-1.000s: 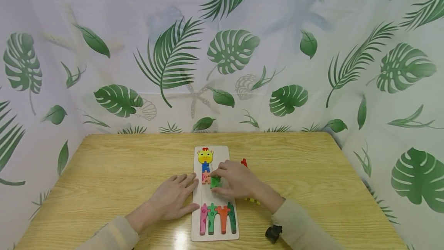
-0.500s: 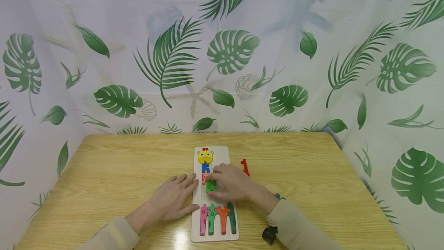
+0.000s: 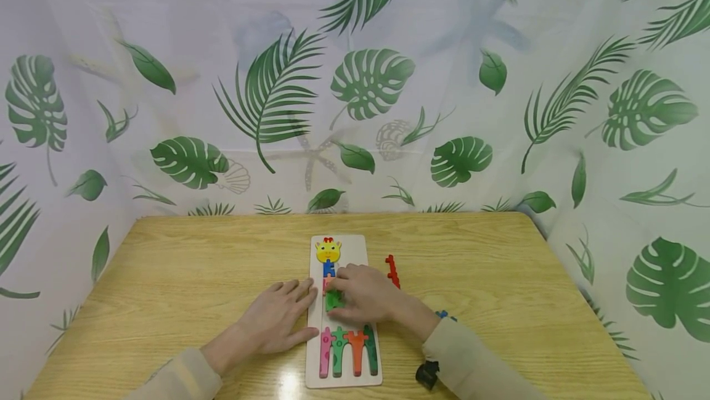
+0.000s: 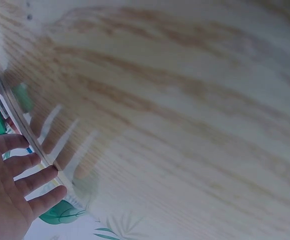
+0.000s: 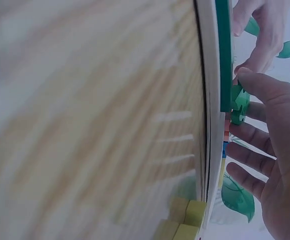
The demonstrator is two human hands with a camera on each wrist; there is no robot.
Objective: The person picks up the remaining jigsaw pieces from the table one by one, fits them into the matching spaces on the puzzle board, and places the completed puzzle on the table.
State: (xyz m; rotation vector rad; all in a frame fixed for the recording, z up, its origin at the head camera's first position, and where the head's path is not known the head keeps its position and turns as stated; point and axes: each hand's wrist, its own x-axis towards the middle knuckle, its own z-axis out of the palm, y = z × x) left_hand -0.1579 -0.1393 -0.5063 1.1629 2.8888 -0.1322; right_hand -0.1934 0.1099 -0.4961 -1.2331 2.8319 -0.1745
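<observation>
A pale puzzle board (image 3: pixel 355 249) lies on the table, bearing a yellow giraffe head (image 3: pixel 328 251) with a blue piece (image 3: pixel 328 269) and a salmon piece joined below it. My right hand (image 3: pixel 363 295) pinches a green puzzle piece (image 3: pixel 334 301) between thumb and fingers, just below the salmon one. The right wrist view shows that green piece (image 5: pixel 240 104) at the thumb tip, close over the board. With fingers spread, my left hand (image 3: pixel 277 317) rests along the board's left edge. Leg pieces in pink (image 3: pixel 325 354), green, orange (image 3: pixel 357 354) and dark green stand at the board's near end.
Right of the board lie a red piece (image 3: pixel 393 272) and a blue piece (image 3: pixel 445 315), partly behind the right forearm. Yellow blocks (image 5: pixel 195 214) show beside the board in the right wrist view. A leaf-patterned curtain (image 3: pixel 355 159) surrounds the wooden table (image 3: pixel 211 252).
My right hand has carried the green piece left and slightly nearer, to beneath the salmon piece. The red and blue loose pieces came into fuller view. My left hand stays put.
</observation>
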